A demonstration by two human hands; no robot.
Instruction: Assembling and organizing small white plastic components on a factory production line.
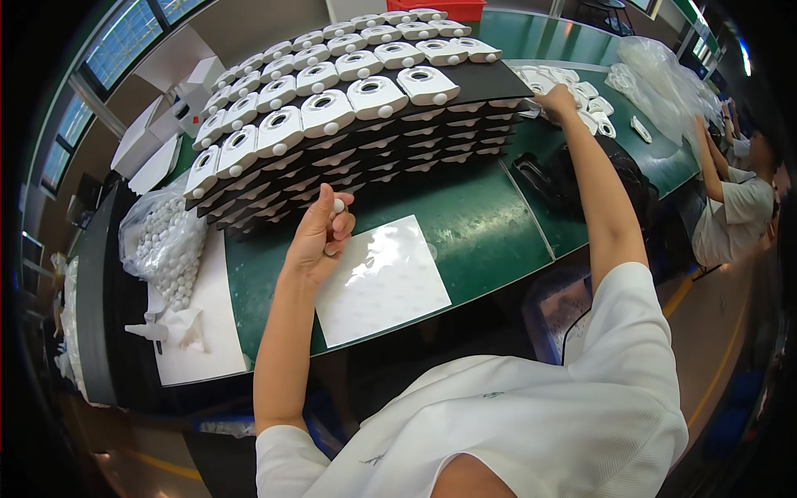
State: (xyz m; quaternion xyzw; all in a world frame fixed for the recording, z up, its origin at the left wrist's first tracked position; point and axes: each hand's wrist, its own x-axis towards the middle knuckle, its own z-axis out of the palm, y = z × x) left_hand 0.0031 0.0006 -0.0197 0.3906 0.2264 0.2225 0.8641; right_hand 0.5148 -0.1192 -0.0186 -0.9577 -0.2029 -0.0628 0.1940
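My left hand (318,235) is raised over the bench, fingers curled around small white balls. One white ball (338,206) shows at the fingertips, another lower by the curled fingers. At the far right, my right hand (559,103) reaches out beside the corner of the black tray (490,81) and the pile of loose white plastic parts (596,106). Its fingers are bent together; something pale shows at their tips, too small to name. On the stacked black trays stand rows of white housings (328,112), each with a round hole and a white ball at its front.
A plastic bag of white balls (166,241) lies at the left, near a white nozzle bottle (148,331). A glossy white sheet (382,282) lies before me. Right are a black bag (610,174), clear plastic bags (660,79) and another person (735,207). A red bin (448,8) stands behind.
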